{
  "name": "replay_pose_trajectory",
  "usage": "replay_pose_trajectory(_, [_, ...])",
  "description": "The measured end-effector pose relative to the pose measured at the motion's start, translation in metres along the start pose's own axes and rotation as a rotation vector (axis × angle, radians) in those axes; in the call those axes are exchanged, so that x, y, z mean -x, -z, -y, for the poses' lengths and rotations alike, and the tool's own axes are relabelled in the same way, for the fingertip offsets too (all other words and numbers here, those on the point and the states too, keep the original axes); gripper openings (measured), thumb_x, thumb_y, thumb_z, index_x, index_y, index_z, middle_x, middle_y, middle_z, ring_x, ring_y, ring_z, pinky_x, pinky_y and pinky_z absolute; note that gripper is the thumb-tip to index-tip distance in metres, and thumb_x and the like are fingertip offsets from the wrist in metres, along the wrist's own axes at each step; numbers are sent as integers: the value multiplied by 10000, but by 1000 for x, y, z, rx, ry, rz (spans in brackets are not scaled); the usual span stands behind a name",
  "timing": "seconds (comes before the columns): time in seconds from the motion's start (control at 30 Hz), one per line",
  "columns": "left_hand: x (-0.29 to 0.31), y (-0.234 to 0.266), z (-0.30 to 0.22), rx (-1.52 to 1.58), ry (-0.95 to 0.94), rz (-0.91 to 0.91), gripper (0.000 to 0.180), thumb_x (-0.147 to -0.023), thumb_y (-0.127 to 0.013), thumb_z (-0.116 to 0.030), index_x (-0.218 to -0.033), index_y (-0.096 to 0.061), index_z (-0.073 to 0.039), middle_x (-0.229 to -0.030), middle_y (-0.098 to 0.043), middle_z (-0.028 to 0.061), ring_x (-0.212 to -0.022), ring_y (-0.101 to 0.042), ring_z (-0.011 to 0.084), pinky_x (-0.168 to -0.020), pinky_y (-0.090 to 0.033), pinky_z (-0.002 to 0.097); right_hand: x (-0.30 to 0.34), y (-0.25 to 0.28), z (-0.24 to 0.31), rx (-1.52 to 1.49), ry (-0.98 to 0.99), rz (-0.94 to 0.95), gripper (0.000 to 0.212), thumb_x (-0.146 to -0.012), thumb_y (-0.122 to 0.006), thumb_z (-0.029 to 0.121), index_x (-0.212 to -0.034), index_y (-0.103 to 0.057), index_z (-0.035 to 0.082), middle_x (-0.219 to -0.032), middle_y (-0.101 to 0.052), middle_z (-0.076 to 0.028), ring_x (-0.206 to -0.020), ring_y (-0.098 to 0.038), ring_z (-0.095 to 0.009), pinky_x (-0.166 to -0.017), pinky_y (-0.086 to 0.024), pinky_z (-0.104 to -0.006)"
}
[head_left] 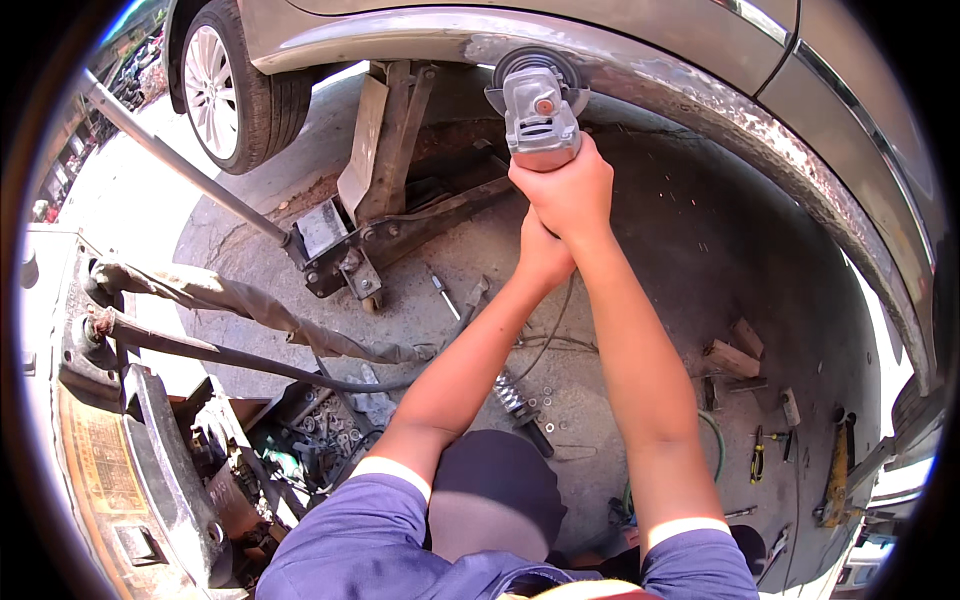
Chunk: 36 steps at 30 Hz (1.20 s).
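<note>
Both of my hands are closed around an angle grinder (pixel 540 105) with a grey gear head. My right hand (pixel 578 190) wraps the body just behind the head, and my left hand (pixel 545 250) grips the rear of the handle below it. The round disc (pixel 535 62) is at the lower sill (pixel 690 95) of a beige car, where the paint is worn to bare, mottled metal; exact contact is hard to see. A few small sparks show in the shade to the right. Most of the handle is hidden by my fingers. A cord (pixel 555 325) trails down from it.
A floor jack (pixel 345 250) with a long bar (pixel 185 160) stands under the car beside the wheel (pixel 215 85). At left, a machine (pixel 95 400) has thick hoses (pixel 220 350). Wood blocks (pixel 735 355), pliers (pixel 757 460) and a coil-spring part (pixel 515 400) lie on the floor.
</note>
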<state>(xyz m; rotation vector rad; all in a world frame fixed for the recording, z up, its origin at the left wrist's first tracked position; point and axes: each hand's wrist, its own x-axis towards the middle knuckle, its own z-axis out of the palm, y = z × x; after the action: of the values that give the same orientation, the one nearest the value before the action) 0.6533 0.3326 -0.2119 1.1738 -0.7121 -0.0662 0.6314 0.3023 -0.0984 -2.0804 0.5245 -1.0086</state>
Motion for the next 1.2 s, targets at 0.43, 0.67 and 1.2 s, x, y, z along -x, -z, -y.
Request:
replay_pose_trajectory(0.43, [43, -81, -16, -56, 93, 177, 767, -730, -883, -199, -1359, -487, -7, -1218, -689, 128, -1135, -664, 207, -958, -515, 354, 26, 103, -43, -229, -10, -193, 490, -710, -884, 220, -1075, -670, -27, -966, -766, -130, -872, -738, -197, -794, -574, -349])
replay_pose_trajectory(0.67, [73, -80, -74, 111, 296, 182, 703, -799, -841, -119, -1372, -449, -3, -1259, -638, 116, -1159, -627, 207, -960, -510, 358, 26, 122, 12, -3, -202, 94, 573, -671, -873, 282, -1096, -666, -41, -992, -765, -184, -917, -758, -278, -837, -576, -387])
replay_pose_trajectory(1.2, [78, -96, -216, -133, 722, 101, 665, -780, -860, -135, -1337, -517, -13, -1203, -702, 118, -1086, -668, 193, -914, -530, 348, -2, 174, 97, 28, -595, 262, 604, -669, -871, 290, -1097, -648, -74, -966, -755, -236, -946, -759, -358, -833, -581, -419])
